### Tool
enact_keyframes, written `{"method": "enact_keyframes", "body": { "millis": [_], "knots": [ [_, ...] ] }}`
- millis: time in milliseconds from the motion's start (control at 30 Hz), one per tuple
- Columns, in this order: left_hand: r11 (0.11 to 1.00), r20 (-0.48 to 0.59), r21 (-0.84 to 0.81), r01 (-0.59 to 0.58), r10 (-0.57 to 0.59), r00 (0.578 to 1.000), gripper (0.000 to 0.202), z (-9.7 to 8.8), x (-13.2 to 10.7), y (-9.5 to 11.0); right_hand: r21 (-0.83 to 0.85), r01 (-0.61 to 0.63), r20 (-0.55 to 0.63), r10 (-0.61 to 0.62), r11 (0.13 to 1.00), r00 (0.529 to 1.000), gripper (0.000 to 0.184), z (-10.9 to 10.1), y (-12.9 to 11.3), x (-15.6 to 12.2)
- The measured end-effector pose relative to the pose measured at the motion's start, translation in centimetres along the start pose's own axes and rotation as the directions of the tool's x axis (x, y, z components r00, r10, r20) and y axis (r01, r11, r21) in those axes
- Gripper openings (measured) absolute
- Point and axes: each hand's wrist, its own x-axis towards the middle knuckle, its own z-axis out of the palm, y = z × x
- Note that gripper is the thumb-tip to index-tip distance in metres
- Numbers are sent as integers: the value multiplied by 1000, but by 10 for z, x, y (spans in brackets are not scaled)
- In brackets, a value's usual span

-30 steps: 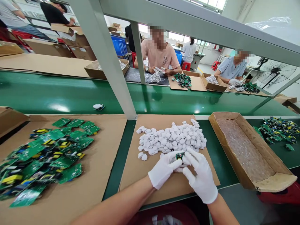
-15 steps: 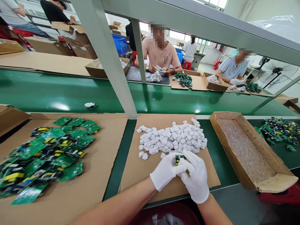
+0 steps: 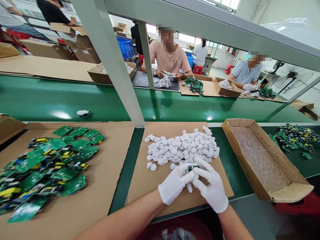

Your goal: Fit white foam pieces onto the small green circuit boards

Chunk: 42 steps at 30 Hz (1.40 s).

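Note:
Both my hands wear white gloves and meet over a cardboard sheet (image 3: 150,186) in front of me. My left hand (image 3: 175,183) and my right hand (image 3: 211,188) are closed together on a small green circuit board (image 3: 193,167), which is pinched between the fingertips. Just beyond them lies a heap of small white pads (image 3: 183,148). A pile of green circuit boards (image 3: 47,165) lies on cardboard to my left.
An open cardboard box (image 3: 265,160) lined with plastic stands at right, with more circuit boards (image 3: 293,136) beyond it. A green conveyor belt (image 3: 62,100) carries one small white-capped piece (image 3: 83,113). A grey frame post (image 3: 117,66) rises ahead. Other people work across the belt.
The small piece on the belt has drifted left. My hands stay together on the small board, shifting it slightly between the fingertips.

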Motion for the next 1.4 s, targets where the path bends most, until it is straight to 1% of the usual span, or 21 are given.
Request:
{"method": "enact_keyframes", "body": {
  "millis": [67, 133, 167, 233, 267, 300, 400, 467, 500, 600, 667, 733, 800, 867, 900, 967, 1033, 1100, 1167, 1267, 1400],
  "knots": [
    [999, -11, 36, 3, -2, 1000, 28, 2, 0, 4, 125, -130, 35, 127, 984, 991, 41, -2, -3, 0],
    [998, 2, 59, 14, -14, 1000, 27, 3, -1, 5, 196, -274, 63, 267, 941, 962, 54, -2, -7, 1],
    [998, 22, 63, 13, -14, 1000, 28, 2, -2, 4, 198, -335, 95, 322, 921, 942, 56, -2, -9, 2],
    [998, 55, 54, -13, 10, 998, 34, 1, -4, 2, 133, -401, 162, 379, 906, 911, 52, 1, -11, 4],
    [998, 59, 47, -31, 28, 998, 37, 0, -4, 1, 83, -405, 176, 387, 911, 905, 48, 2, -12, 5],
    [998, 53, 44, -46, 44, 998, 40, -1, -5, 0, 33, -393, 161, 384, 919, 909, 45, 4, -12, 5],
    [997, 10, 60, -43, 42, 999, 39, -4, -5, -5, -82, -329, 24, 332, 941, 943, 43, 11, -9, 2],
    [999, 3, 40, -3, 3, 1000, 37, -6, -3, -9, -103, -324, -11, 325, 940, 946, 43, 12, -5, 1],
    [1000, 14, 7, 21, -21, 1000, 37, -7, -1, -12, -87, -334, 15, 336, 939, 942, 43, 10, -4, 1],
    [989, 57, -117, 93, -87, 995, 40, -8, 3, -19, 51, -342, 188, 328, 938, 926, 49, 3, -1, 3],
    [984, 62, -145, 102, -94, 994, 42, -8, 4, -20, 83, -344, 240, 316, 935, 918, 53, -1, -1, 4],
    [990, 45, -106, 91, -86, 995, 38, -7, 3, -16, 12, -357, 224, 346, 934, 911, 56, 0, -2, 3],
    [996, 23, -47, 80, -79, 997, 30, -6, 3, -12, -101, -364, 169, 376, 926, 911, 56, 3, -2, 1],
    [997, 0, -10, 76, -76, 997, 24, -6, 3, -11, -161, -359, 129, 381, 919, 916, 58, 7, -1, 0],
    [996, -1, -15, 84, -84, 996, 23, -6, 3, -12, -154, -366, 128, 386, 918, 914, 59, 8, -1, -1],
    [990, 25, -76, 117, -116, 993, 28, -8, 5, -16, -36, -392, 183, 392, 919, 902, 58, 7, 0, 0],
    [978, 60, -154, 144, -136, 989, 41, -10, 6, -20, 125, -426, 249, 387, 896, 888, 58, 5, 0, 2],
    [975, 62, -180, 128, -119, 991, 49, -11, 6, -21, 211, -464, 264, 407, 860, 875, 57, 3, -1, 3],
    [984, 49, -140, 109, -103, 993, 51, -9, 5, -19, 226, -489, 236, 440, 842, 866, 56, 4, -2, 2],
    [989, 45, -85, 117, -113, 993, 54, -6, 3, -14, 212, -483, 191, 448, 850, 873, 53, 8, -2, -1],
    [988, 9, -102, 117, -117, 993, 57, -4, 1, -10, 150, -488, 181, 461, 860, 868, 55, 12, 1, -4]
  ]
}}
